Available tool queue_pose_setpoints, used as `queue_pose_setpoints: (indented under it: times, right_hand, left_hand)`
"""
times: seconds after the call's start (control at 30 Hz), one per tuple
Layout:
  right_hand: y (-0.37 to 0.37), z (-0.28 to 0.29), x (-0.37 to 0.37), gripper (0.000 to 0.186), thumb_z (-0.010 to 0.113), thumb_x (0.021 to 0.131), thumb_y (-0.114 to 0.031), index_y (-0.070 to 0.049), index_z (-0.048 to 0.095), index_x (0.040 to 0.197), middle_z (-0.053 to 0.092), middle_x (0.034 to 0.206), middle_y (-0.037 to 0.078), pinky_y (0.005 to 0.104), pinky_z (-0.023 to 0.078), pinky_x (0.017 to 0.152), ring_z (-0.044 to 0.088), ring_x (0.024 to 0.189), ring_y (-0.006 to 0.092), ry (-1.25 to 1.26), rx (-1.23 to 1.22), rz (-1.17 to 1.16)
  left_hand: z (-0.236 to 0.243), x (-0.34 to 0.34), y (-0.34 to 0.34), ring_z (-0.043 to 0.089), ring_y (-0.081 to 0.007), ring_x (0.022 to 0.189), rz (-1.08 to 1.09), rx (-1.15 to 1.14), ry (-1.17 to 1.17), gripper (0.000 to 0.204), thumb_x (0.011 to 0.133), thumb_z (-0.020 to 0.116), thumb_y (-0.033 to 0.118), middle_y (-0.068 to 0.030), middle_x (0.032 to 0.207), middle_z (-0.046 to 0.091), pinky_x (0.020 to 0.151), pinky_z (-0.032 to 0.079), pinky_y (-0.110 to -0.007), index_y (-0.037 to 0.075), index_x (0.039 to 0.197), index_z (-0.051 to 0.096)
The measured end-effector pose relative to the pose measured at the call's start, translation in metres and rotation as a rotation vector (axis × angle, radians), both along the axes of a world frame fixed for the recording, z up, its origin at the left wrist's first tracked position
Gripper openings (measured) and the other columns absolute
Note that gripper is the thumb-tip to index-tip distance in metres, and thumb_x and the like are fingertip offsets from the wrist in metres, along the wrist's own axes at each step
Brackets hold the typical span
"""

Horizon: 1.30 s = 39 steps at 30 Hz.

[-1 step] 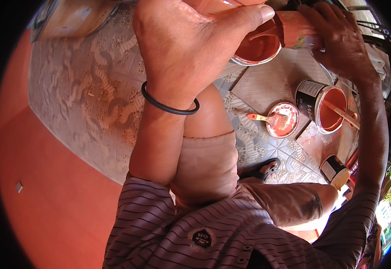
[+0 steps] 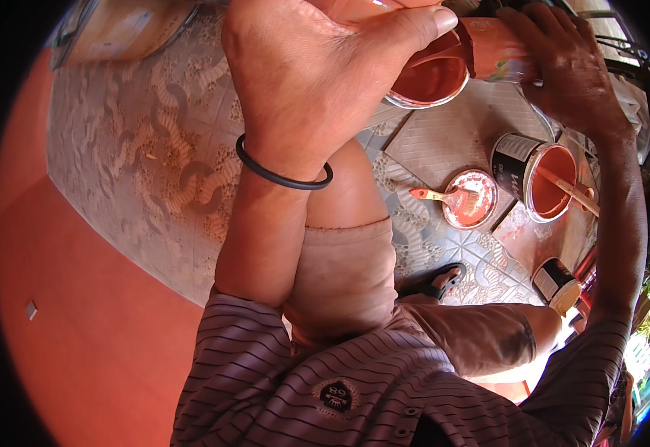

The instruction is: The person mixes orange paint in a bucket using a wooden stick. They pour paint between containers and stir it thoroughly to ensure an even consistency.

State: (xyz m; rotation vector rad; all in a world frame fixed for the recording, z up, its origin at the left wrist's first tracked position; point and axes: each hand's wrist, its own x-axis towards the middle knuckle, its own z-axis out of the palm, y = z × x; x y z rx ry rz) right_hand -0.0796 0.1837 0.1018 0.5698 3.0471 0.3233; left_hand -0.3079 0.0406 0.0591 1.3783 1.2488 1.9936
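My left hand (image 2: 317, 82), with a black band at its wrist, is closed at the top edge on a glossy orange paint-covered object (image 2: 373, 9). Its thumb lies along that object, whose kind is cut off by the frame. My right hand (image 2: 560, 63) grips an orange-smeared cylindrical container (image 2: 498, 48) lying on its side. The container's dark-edged mouth points left, over an open paint bucket (image 2: 438, 83) with orange-red paint inside. Most of that bucket is hidden behind my left hand.
A black paint can (image 2: 515, 160) holds orange paint and a wooden stick (image 2: 563, 188). Beside it, a paintbrush (image 2: 444, 195) rests on a paint-covered lid (image 2: 481, 208). A smaller black container (image 2: 552, 277) stands nearer my foot. An orange wall (image 2: 94, 313) borders the patterned tile floor (image 2: 139, 171).
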Motion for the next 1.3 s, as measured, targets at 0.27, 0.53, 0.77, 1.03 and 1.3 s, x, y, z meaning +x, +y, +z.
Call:
queue_pose_setpoints:
  times: [0.27,0.53,0.77,1.03,1.3]
  right_hand:
    - [-0.013,0.015,-0.017,0.046,0.077,0.077,-0.005,-0.011,0.071,0.123,0.068,0.12,0.008,0.0457,0.044,0.109,0.06,0.117,0.025,-0.082,0.133,-0.081]
    - [0.019,-0.052,0.059,0.087,0.094,0.075,-0.018,-0.009,0.055,0.153,0.069,0.134,0.015,0.0463,0.058,0.101,0.071,0.118,0.0333,0.346,-0.351,-0.232]
    - [-0.057,-0.105,0.097,0.086,0.099,0.078,-0.033,0.002,0.058,0.146,0.074,0.126,0.012,0.0361,0.059,0.096,0.071,0.113,0.0186,0.882,-1.017,-0.781]
    - [-0.096,-0.077,0.174,0.081,0.094,0.082,-0.01,0.002,0.05,0.149,0.066,0.14,0.016,0.042,0.054,0.11,0.067,0.125,0.0245,1.229,-0.932,-0.803]
    - [-0.116,-0.008,0.27,0.085,0.096,0.078,-0.02,-0.008,0.055,0.152,0.067,0.144,0.016,0.0433,0.052,0.111,0.066,0.13,0.0267,0.611,-0.545,-1.01]
  left_hand:
    - [0.006,-0.005,-0.001,0.073,-0.0227,0.114,0.035,-0.044,-0.028,0.073,0.082,0.094,0.005,-0.018,0.127,0.072,0.101,0.06,-0.037,-0.008,0.141,0.054]
    - [0.001,-0.01,-0.001,0.072,-0.0223,0.114,0.1,-0.063,0.062,0.074,0.08,0.095,0.007,-0.0169,0.128,0.073,0.102,0.059,-0.037,-0.007,0.141,0.055]
    - [0.021,0.005,-0.004,0.071,-0.0227,0.118,0.062,-0.221,-0.022,0.077,0.081,0.096,0.009,-0.0162,0.131,0.071,0.105,0.056,-0.035,-0.006,0.144,0.054]
    - [0.016,0.027,0.003,0.068,-0.024,0.123,-0.039,-0.138,0.014,0.077,0.084,0.094,0.009,-0.0159,0.137,0.067,0.108,0.055,-0.038,-0.005,0.147,0.052]
    - [0.007,0.016,0.003,0.068,-0.0269,0.126,-0.019,-0.265,0.105,0.082,0.082,0.095,0.004,-0.0198,0.141,0.065,0.11,0.055,-0.04,-0.009,0.149,0.049]
